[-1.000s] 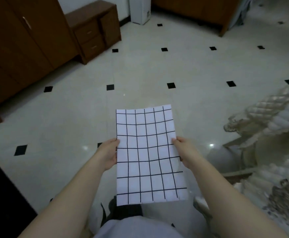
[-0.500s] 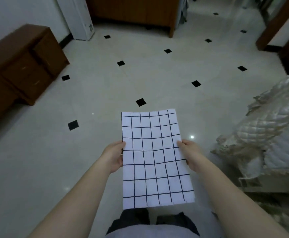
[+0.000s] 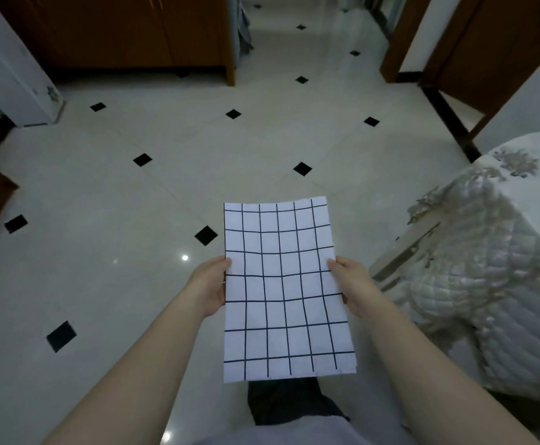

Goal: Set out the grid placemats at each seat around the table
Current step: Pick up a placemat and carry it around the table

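Both hands grip grid placemat (image 3: 281,284), left fingers (image 3: 222,268) & right fingers (image 3: 337,268) clamped on side edges

Placemat (image 3: 286,290): white, black grid lines
Floor (image 3: 133,220): pale cream tiles, small black diamond insets
Quilted cover (image 3: 493,252): off-white, grey-brown floral print
Cabinet (image 3: 117,30): dark brown wood

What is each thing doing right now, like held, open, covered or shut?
Grid placemat: held flat above the floor, not yet set down.
Left hand: grip on the placemat's left edge.
Right hand: grip on its right edge.
Table: covered by a quilted cloth.
Wooden cabinet: doors shut.
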`<state>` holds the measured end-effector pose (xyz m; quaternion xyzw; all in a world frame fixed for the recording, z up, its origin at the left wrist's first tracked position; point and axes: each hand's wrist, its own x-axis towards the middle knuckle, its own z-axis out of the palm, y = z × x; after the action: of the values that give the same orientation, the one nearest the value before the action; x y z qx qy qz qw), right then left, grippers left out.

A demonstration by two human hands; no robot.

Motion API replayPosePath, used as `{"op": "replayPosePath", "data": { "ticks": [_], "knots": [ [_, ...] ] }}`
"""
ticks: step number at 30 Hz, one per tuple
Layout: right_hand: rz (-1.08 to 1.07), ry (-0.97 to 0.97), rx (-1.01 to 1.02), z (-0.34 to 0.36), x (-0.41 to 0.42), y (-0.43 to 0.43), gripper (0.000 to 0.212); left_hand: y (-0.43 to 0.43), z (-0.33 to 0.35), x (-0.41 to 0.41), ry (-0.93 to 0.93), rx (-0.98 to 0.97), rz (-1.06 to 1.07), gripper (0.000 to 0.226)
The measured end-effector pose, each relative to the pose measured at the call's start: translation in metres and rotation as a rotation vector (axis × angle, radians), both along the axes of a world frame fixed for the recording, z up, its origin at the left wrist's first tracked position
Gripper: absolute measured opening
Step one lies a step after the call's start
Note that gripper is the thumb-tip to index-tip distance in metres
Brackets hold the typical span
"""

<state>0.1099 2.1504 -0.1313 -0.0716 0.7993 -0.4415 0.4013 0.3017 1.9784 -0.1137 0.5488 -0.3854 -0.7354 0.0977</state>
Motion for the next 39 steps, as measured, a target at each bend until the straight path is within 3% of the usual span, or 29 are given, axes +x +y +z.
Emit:
{"op": "replayPosePath", "data": {
  "ticks": [6,15,24,30,35,39],
  "knots": [
    [-0.14,-0.049,-0.036,-0.002,-0.113,-0.06,0.031,-0.083,0.01,-0.132,0.004,-0.025,-0.09,0.025],
    [-0.313,-0.012,-0.046,0.007,-0.258,-0.101,0.065,-0.151,0.031,-0.317,0.015,-0.048,-0.29,0.024],
    [-0.477,0.002,0.041,-0.002,-0.397,-0.128,0.047,-0.203,0.021,-0.521,0.016,-0.036,-0.558,0.021],
    [-0.728,0.036,0.088,0.015,-0.478,-0.146,0.045,-0.228,0.029,-0.656,0.002,-0.012,-0.804,0.025],
    [-0.953,0.008,0.0,0.03,-0.524,-0.142,0.055,-0.217,0.045,-0.756,0.023,-0.046,-1.029,0.024],
    [-1.122,0.04,0.014,0.039,-0.548,-0.111,0.041,-0.178,0.05,-0.823,0.037,-0.056,-1.215,0.023]
  ]
}}
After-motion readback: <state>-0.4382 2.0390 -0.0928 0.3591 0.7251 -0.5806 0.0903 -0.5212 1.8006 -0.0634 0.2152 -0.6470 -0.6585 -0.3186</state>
